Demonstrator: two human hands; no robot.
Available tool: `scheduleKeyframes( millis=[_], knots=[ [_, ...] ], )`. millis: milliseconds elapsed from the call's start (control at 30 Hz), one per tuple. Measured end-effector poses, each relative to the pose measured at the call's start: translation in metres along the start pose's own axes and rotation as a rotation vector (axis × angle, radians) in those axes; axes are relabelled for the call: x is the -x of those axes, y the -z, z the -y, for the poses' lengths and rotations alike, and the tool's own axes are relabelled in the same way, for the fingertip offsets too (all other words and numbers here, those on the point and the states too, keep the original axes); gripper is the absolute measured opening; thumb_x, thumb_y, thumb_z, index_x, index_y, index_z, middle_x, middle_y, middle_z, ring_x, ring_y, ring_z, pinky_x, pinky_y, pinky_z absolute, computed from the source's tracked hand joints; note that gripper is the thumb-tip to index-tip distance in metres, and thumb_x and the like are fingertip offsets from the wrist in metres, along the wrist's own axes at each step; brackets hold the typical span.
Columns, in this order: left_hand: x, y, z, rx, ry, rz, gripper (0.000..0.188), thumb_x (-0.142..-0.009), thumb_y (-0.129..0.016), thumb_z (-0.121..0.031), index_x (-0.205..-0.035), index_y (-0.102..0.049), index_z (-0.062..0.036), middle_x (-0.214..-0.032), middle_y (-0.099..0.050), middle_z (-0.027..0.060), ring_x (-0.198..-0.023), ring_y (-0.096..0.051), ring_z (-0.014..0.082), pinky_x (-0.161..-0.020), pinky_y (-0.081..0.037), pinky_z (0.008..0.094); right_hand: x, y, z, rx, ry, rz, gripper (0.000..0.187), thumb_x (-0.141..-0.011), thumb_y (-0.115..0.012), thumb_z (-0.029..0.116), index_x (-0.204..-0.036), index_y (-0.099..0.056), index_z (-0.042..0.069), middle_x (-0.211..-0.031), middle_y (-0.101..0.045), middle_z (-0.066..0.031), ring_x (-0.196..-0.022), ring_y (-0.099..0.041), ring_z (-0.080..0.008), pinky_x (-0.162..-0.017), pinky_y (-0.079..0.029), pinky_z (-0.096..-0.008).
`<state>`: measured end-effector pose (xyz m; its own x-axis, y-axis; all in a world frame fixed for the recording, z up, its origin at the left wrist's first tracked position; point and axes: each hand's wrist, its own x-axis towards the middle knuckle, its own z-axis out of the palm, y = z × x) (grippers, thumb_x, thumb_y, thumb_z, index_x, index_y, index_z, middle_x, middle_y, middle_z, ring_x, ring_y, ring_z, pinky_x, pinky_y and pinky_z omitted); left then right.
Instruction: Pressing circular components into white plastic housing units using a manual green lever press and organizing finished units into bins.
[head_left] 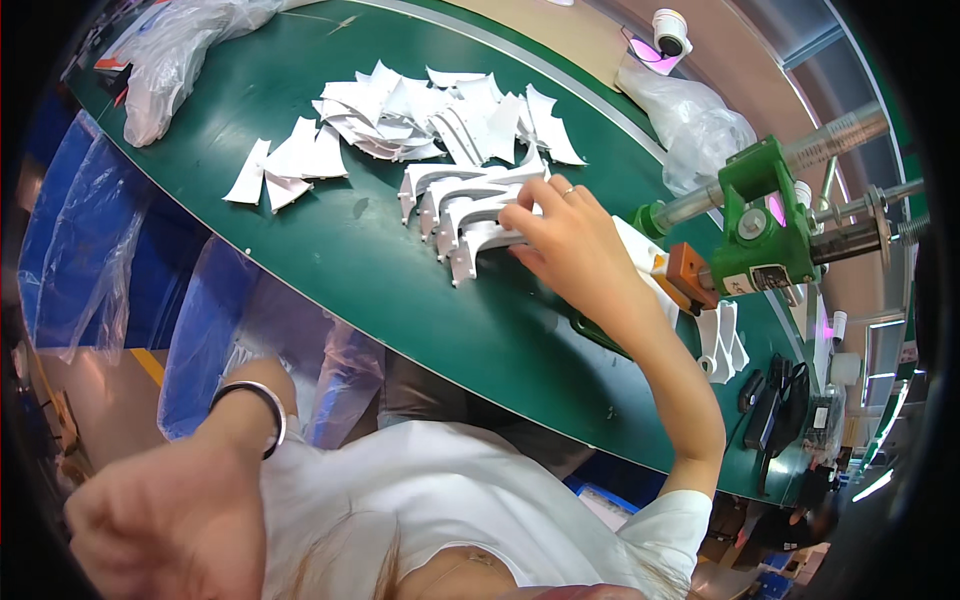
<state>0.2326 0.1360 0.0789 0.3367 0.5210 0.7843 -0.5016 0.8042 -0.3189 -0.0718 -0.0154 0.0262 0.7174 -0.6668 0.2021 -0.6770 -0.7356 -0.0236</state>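
Note:
My right hand [570, 240] reaches over the green table, its fingers bent and closed on the right end of a curved white plastic part [485, 236]. That part is the nearest in a staggered row of similar white parts [440, 180], which have small pegs along their ends. The fingers cover the right ends of the row. My left hand [165, 520] is raised at the lower left, away from the table and close to the camera, smeared by motion. Its fingers cannot be made out, nor whether anything is in them.
Behind the row lies a heap of curved white pieces [400, 110], with a smaller group [290, 165] to its left. A green press with a metal shaft [755, 225] stands right of my hand. Blue bins lined with clear plastic [210, 330] stand along the table's near edge.

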Motion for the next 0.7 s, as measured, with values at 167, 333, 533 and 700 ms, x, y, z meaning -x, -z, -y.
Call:
scheduleKeyframes(
  millis=[167,333,533,700],
  knots=[
    [0.080,-0.010,-0.014,0.193,0.802,0.328,0.027,-0.082,-0.081,-0.020,-0.086,-0.059,-0.0056,-0.076,-0.062,0.0025,-0.070,-0.060,0.0166,-0.060,-0.044,0.0280,0.006,-0.005,0.001,0.048,0.133,-0.034,0.027,-0.073,-0.076,0.007,-0.095,-0.062,0.010,-0.095,-0.061,-0.0038,-0.094,-0.059,-0.0242,-0.080,-0.048,-0.0360],
    [0.122,-0.046,0.002,0.175,1.286,1.006,0.050,-0.080,-0.080,-0.020,-0.121,-0.061,0.0024,-0.102,-0.070,0.0136,-0.088,-0.067,0.0312,-0.083,-0.052,0.0388,0.011,0.051,0.049,0.210,0.250,-0.080,0.025,-0.067,-0.071,0.012,-0.091,-0.063,0.010,-0.092,-0.063,-0.0030,-0.091,-0.061,-0.0222,-0.081,-0.050,-0.0372],
    [0.134,-0.027,0.012,0.516,1.670,0.981,0.051,-0.089,-0.073,-0.018,-0.131,-0.054,0.0024,-0.107,-0.066,0.0134,-0.093,-0.066,0.0216,-0.083,-0.052,0.0355,-0.046,0.070,0.048,-0.057,0.492,-0.406,0.037,-0.064,-0.076,0.014,-0.101,-0.072,0.017,-0.114,-0.066,-0.0019,-0.108,-0.061,-0.0237,-0.089,-0.050,-0.0403],
    [0.139,-0.002,-0.007,0.727,1.946,0.279,0.042,-0.105,-0.047,-0.025,-0.138,-0.038,0.0008,-0.094,-0.057,0.0086,-0.090,-0.065,0.0220,-0.081,-0.053,0.0350,-0.125,0.065,-0.051,-0.036,-0.125,-0.473,0.037,-0.086,-0.072,0.017,-0.121,-0.063,0.006,-0.124,-0.065,-0.0177,-0.116,-0.059,-0.0383,-0.098,-0.046,-0.0460]
  ],
)
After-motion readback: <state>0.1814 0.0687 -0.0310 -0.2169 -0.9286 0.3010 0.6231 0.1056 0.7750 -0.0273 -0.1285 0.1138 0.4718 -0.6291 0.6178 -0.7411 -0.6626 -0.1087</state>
